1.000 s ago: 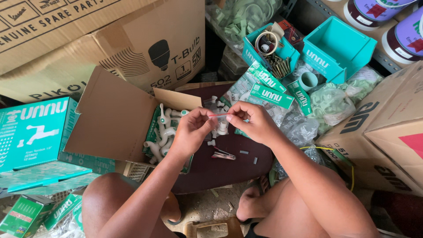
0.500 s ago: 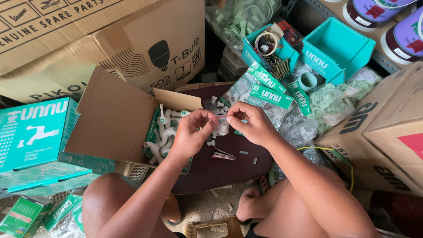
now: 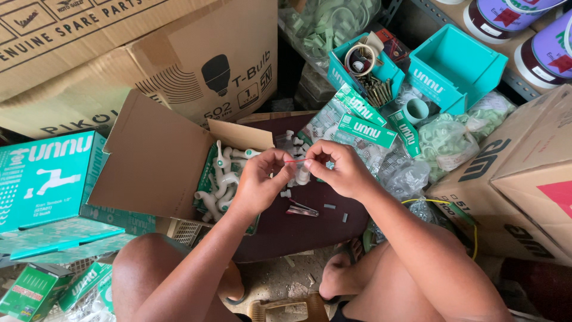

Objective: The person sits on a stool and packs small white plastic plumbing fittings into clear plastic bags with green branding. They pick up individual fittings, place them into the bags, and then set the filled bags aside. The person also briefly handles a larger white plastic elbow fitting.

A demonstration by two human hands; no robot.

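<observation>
Fingers: both hands pinch a thin red band [image 3: 295, 160] stretched between them, thumb and forefinger of each pressed together on one end.
Left hand: the left hand [image 3: 262, 182] is curled, its fingertips [image 3: 285, 160] closed on the band's left end, above the dark maroon round tabletop [image 3: 298, 223].
Right hand: the right hand [image 3: 338, 169] grips the band's right end; its other fingers fold inward over the tabletop's far edge.
Red band: held taut and level between the two hands, above the tabletop, just over a small white plastic fitting [image 3: 302, 175] that stands between the hands; whether the band touches it, I cannot tell.
White fittings: a heap of white plastic tap parts [image 3: 219, 179] lies in an open brown cardboard box [image 3: 152, 161] at the tabletop's left edge.
On the tabletop: a small metal clip-like piece [image 3: 302, 210] and a few short pale bits [image 3: 329, 207] lie near its middle, below the hands.
Beyond the tabletop: clear bags with teal header cards [image 3: 366, 128], an open teal carton of screws and rings [image 3: 363, 74], and an empty teal carton [image 3: 450, 65].
Right of the tabletop: large brown cardboard cartons [image 3: 524, 179].
Left of the tabletop: stacked teal printed boxes [image 3: 44, 185].
</observation>
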